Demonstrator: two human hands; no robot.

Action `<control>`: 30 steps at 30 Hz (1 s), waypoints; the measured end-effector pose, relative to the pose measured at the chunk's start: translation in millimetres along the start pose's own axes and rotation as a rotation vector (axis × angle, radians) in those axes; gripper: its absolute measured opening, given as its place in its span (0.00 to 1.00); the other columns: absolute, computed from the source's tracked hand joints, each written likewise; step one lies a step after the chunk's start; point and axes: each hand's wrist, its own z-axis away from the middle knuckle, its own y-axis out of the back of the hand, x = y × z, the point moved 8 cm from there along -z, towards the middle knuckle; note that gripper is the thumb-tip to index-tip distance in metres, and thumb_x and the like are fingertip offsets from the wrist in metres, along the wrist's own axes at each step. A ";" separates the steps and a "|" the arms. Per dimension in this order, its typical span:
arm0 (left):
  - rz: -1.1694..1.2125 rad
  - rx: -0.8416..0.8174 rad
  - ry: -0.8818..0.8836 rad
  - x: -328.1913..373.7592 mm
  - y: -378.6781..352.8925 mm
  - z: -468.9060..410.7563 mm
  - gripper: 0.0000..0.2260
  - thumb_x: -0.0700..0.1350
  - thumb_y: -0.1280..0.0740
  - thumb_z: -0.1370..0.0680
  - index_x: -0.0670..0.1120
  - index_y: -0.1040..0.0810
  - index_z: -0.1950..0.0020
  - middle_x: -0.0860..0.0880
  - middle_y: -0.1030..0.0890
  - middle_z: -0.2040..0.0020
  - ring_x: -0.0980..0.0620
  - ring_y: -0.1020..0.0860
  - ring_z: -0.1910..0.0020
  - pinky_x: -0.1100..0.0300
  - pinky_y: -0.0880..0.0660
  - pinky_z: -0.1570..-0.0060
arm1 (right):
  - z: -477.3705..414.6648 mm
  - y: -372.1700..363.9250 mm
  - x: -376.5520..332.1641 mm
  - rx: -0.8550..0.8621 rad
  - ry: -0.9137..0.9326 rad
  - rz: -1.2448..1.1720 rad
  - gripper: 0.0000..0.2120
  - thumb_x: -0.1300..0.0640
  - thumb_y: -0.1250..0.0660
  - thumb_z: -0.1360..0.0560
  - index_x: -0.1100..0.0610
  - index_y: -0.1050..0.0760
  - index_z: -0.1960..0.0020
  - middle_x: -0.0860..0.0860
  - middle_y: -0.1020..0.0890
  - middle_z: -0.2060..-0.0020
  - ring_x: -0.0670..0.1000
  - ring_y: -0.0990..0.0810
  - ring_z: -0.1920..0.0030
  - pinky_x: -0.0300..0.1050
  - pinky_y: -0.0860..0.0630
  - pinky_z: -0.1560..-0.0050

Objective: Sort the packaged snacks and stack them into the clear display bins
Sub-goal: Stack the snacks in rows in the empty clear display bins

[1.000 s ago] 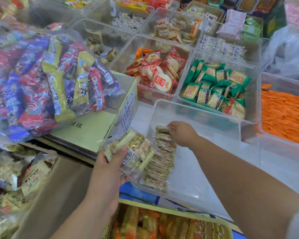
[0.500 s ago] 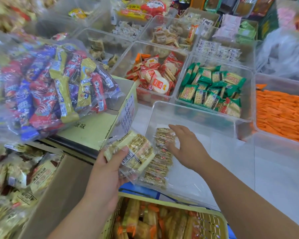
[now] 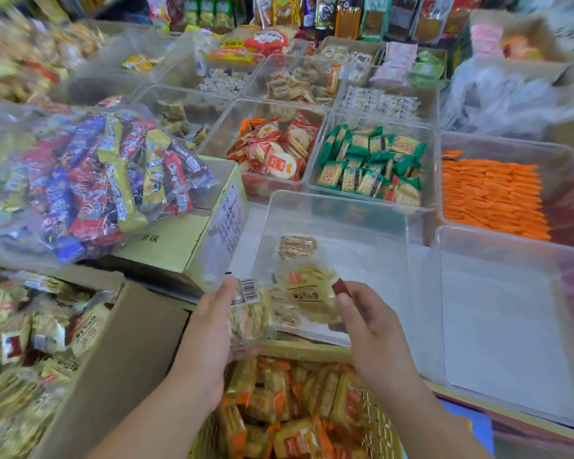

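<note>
My left hand grips a small stack of beige snack packets with a barcode label, just outside the near left corner of a clear bin. Beside it, my right hand pinches one beige packet by its red end. That packet is over the bin's near edge. A row of the same packets lies along the bin's left side; its near part is hidden behind the held packets.
A second clear bin stands to the right, with bins of green, red and orange packets behind. A cardboard box carrying a bag of mixed bars sits left. A basket of orange-gold packets lies below my hands.
My right hand has pulled back from the row in the bin to the near edge and now pinches a packet next to my left hand's stack. The camera view has tilted upward.
</note>
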 end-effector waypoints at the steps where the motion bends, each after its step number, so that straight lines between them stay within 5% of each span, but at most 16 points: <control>1: -0.014 0.006 -0.023 3.5 -1.7 4.6 0.27 0.70 0.31 0.33 0.58 0.24 0.40 0.60 0.15 0.49 0.49 0.14 0.51 0.44 0.15 0.53 | 4.4 1.0 5.5 0.021 -0.083 -0.111 0.12 0.50 0.41 0.15 0.41 0.19 0.49 0.44 0.14 0.53 0.50 0.17 0.55 0.41 0.19 0.54; 6: -0.027 -0.122 -0.003 -0.7 -18.3 19.0 0.44 0.66 0.18 0.41 0.54 0.27 0.29 0.50 0.15 0.40 0.44 0.17 0.40 0.38 0.21 0.40 | 22.3 -10.3 7.6 -0.050 -0.216 -0.301 0.16 0.50 0.43 0.15 0.53 0.17 0.47 0.55 0.13 0.52 0.56 0.14 0.55 0.55 0.16 0.52; 8: -0.022 -0.165 -0.012 -1.1 -22.5 20.8 0.34 0.57 0.18 0.36 0.50 0.24 0.33 0.46 0.13 0.44 0.43 0.14 0.46 0.43 0.18 0.48 | 23.9 -14.2 4.3 -0.068 -0.205 -0.310 0.15 0.50 0.42 0.15 0.55 0.18 0.45 0.56 0.13 0.51 0.60 0.14 0.52 0.56 0.15 0.56; 10: -0.021 -0.154 -0.064 1.0 -22.7 19.7 0.21 0.49 0.22 0.31 0.49 0.21 0.40 0.45 0.12 0.47 0.44 0.13 0.51 0.48 0.17 0.54 | 23.6 -13.1 0.3 -0.036 -0.157 -0.238 0.11 0.50 0.40 0.16 0.50 0.19 0.44 0.49 0.13 0.51 0.54 0.14 0.53 0.46 0.17 0.61; 12: -0.047 -0.071 -0.185 9.7 -15.4 18.7 0.15 0.45 0.23 0.27 0.59 0.20 0.46 0.53 0.12 0.52 0.53 0.13 0.55 0.56 0.17 0.56 | 22.1 -3.1 -2.6 0.065 -0.099 -0.058 0.07 0.44 0.38 0.19 0.40 0.22 0.45 0.41 0.17 0.54 0.45 0.17 0.55 0.37 0.21 0.59; 14: -0.148 0.012 -0.345 26.1 -9.0 21.7 0.19 0.47 0.22 0.27 0.71 0.23 0.51 0.63 0.14 0.55 0.61 0.15 0.58 0.64 0.18 0.59 | 20.5 2.5 -2.7 0.116 -0.085 0.056 0.10 0.35 0.39 0.25 0.36 0.24 0.49 0.40 0.19 0.56 0.43 0.19 0.58 0.35 0.23 0.62; 16: -0.279 0.024 -0.497 38.7 -12.8 24.5 0.21 0.49 0.21 0.28 0.73 0.25 0.48 0.62 0.15 0.51 0.58 0.14 0.55 0.58 0.17 0.55 | 16.9 -7.6 0.6 0.048 -0.149 0.024 0.18 0.28 0.43 0.29 0.36 0.23 0.49 0.38 0.18 0.55 0.42 0.18 0.57 0.42 0.19 0.64; 19: -0.449 0.037 -0.726 55.2 -29.0 29.3 0.25 0.47 0.21 0.27 0.74 0.28 0.44 0.68 0.18 0.49 0.64 0.18 0.53 0.70 0.22 0.55 | 8.0 -20.3 -1.5 -0.013 -0.163 0.175 0.26 0.23 0.45 0.29 0.37 0.27 0.40 0.38 0.22 0.47 0.39 0.21 0.48 0.48 0.19 0.50; 21: -0.515 0.068 -0.845 65.2 -39.7 28.4 0.27 0.49 0.22 0.26 0.76 0.31 0.42 0.71 0.20 0.46 0.67 0.20 0.49 0.73 0.25 0.52 | -0.8 -12.4 -6.3 0.081 -0.140 0.251 0.31 0.22 0.48 0.30 0.38 0.30 0.36 0.41 0.23 0.53 0.39 0.21 0.54 0.43 0.23 0.53; 24: -0.574 0.070 -0.964 74.1 -54.8 21.1 0.24 0.56 0.27 0.26 0.73 0.31 0.35 0.68 0.22 0.42 0.66 0.22 0.44 0.75 0.28 0.48 | -12.4 -15.1 5.3 0.084 -0.340 -0.033 0.24 0.23 0.47 0.28 0.34 0.26 0.43 0.48 0.18 0.67 0.46 0.19 0.68 0.44 0.24 0.69; 26: -0.623 -0.010 -1.057 72.2 -70.0 14.5 0.24 0.54 0.26 0.28 0.63 0.29 0.34 0.63 0.22 0.42 0.63 0.21 0.45 0.70 0.25 0.47 | -18.3 -33.8 12.2 -0.053 -0.525 -0.335 0.22 0.26 0.46 0.24 0.36 0.19 0.48 0.51 0.13 0.59 0.53 0.14 0.61 0.46 0.20 0.66; 30: -0.709 -0.187 -1.201 65.5 -90.1 4.5 0.32 0.52 0.20 0.33 0.55 0.29 0.32 0.59 0.24 0.39 0.55 0.20 0.42 0.61 0.23 0.44 | -40.5 -45.6 16.3 -0.179 -0.590 -0.655 0.28 0.31 0.45 0.21 0.48 0.18 0.38 0.55 0.15 0.42 0.56 0.16 0.41 0.55 0.19 0.49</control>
